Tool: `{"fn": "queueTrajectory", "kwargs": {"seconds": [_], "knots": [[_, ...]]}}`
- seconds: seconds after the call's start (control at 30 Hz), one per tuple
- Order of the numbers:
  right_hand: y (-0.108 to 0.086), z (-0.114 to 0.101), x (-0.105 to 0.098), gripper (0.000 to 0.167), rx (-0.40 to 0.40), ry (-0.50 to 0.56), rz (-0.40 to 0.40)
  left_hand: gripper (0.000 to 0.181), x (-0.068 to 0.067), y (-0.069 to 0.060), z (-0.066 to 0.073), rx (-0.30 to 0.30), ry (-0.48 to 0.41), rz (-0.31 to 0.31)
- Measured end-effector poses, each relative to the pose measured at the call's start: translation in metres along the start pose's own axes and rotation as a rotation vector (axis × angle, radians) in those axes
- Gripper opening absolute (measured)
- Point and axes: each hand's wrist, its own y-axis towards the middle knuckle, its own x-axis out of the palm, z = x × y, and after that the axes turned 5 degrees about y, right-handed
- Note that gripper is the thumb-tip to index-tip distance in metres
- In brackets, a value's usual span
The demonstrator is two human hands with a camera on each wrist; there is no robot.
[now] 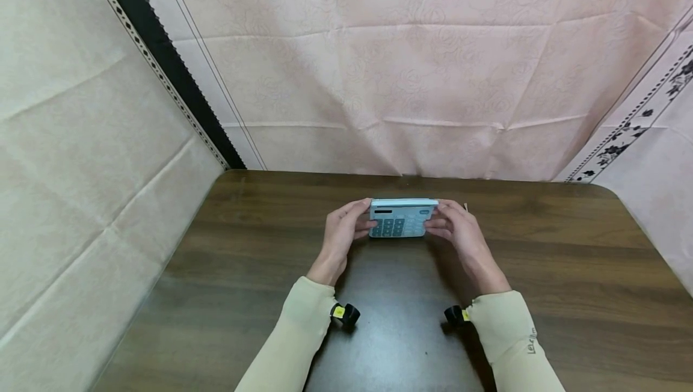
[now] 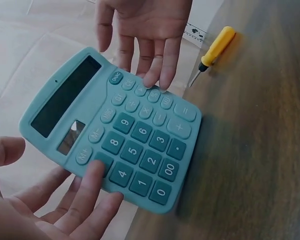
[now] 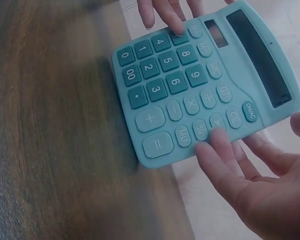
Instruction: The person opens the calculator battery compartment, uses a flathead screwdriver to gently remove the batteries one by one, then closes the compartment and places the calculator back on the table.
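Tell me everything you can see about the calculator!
The calculator is turquoise and looks plastic, with darker number keys, paler keys alongside, a dark screen and a small shiny panel. It tilts up, screen end highest, keys facing the head camera. The left hand and right hand hold its two sides, fingertips overlapping its front. It's over the table's far part, maybe touching.

Left sleeve (image 1: 295, 338): long, pale yellow. Right sleeve (image 1: 506, 335): matching, dark lettering (image 1: 532, 341) on outer side. Left wrist camera (image 1: 351, 316), right wrist camera (image 1: 453, 315): black, stubby, yellow patch (image 1: 338, 312) beside each.
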Motion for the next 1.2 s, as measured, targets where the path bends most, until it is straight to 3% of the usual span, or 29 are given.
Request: {"fn": "queueTrajectory", "kwargs": {"seconds": [0.13,0.3,0.6,1.2], "knots": [[-0.001,0.0,0.0,0.053,-0.013,0.001,-0.012,0.038,0.0,0.001,0.001,-0.022,-0.022,0.002],[0.0,-0.001,-0.001,0.066,0.026,-0.037,-0.028,0.038,0.001,0.001,0.001,-0.056,-0.022,0.006],[0.001,0.003,-0.002,0.055,0.109,-0.17,0.013,0.033,0.005,0.002,-0.008,-0.095,0.003,-0.011],[0.005,0.008,-0.002,0.059,0.148,-0.217,0.004,0.037,0.011,0.004,-0.014,-0.103,0.076,0.045]]}}
